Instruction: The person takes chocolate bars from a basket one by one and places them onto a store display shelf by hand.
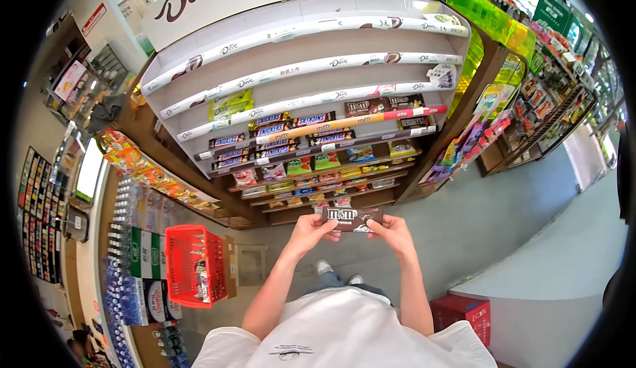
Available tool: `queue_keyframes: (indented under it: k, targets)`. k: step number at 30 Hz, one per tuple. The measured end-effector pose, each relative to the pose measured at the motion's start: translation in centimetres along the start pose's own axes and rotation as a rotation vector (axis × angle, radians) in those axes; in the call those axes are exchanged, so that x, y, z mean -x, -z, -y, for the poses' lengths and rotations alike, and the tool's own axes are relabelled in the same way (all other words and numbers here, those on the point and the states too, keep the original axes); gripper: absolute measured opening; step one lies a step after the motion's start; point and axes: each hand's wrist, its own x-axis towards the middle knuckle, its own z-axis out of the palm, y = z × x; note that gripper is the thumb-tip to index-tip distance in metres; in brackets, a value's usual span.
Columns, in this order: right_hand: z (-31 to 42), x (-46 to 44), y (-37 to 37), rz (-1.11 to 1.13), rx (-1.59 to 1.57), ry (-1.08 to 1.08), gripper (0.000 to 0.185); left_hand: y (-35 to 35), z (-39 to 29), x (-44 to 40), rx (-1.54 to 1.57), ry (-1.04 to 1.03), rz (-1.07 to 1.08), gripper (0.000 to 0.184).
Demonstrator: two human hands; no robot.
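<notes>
The fingers of both hands are closed at either end of a brown chocolate bar [351, 215]: the left hand [307, 234] pinches one end, its thumb over the front, and the right hand [396, 235] pinches the other the same way. The bar sits between them, roughly level, its printed face turned up to the person.

It looks light to me, something one hand could manage. I'd guess a thin, slick wrapper over a stiffish slab that could snap if bent, so the two short ends are a sensible hold, pinched lightly, with no squeezing or twisting at the middle.

Just beyond the fingertips stands the curved shelf rack [371, 42], small sweet bags [299, 166] low down, rows of dark candy bars [270, 148] above them, and more brown packets [405, 102] farther right. Below the fingers are the white shoes [324, 266]. Well off to the left of the left hand is a red basket [177, 268] with some packets inside.
</notes>
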Motion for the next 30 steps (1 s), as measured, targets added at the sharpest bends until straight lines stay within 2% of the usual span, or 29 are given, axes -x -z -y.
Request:
queue_keyframes:
  k: [7, 11, 18, 24, 30]
  targets:
    - [1.1, -2.4, -0.9, -0.021, 0.082, -0.005, 0.025, 2.1, 0.2, -1.9, 0.079, -0.036, 0.015, 0.025]
    - [1.7, -2.5, -2.3, -0.069, 0.165, -0.095, 0.024, 3.1, 0.6, -2.4, 0.101, 0.002, 0.034, 0.024]
    - [1.2, -3.6, -2.0, -0.112, 0.176, -0.112, 0.024, 3.3, 1.3, -3.8, 0.151, 0.014, 0.052, 0.023]
    - [2.3, -6.0, -1.3, -0.087, 0.120, -0.103, 0.024, 3.1, 0.7, -5.6, 0.122, 0.019, -0.029, 0.023]
    - [3.4, -9.8, 2.5, 0.040, 0.127, -0.057, 0.021, 1.1, -0.4, -8.4, 0.122, 0.010, -0.098, 0.025]
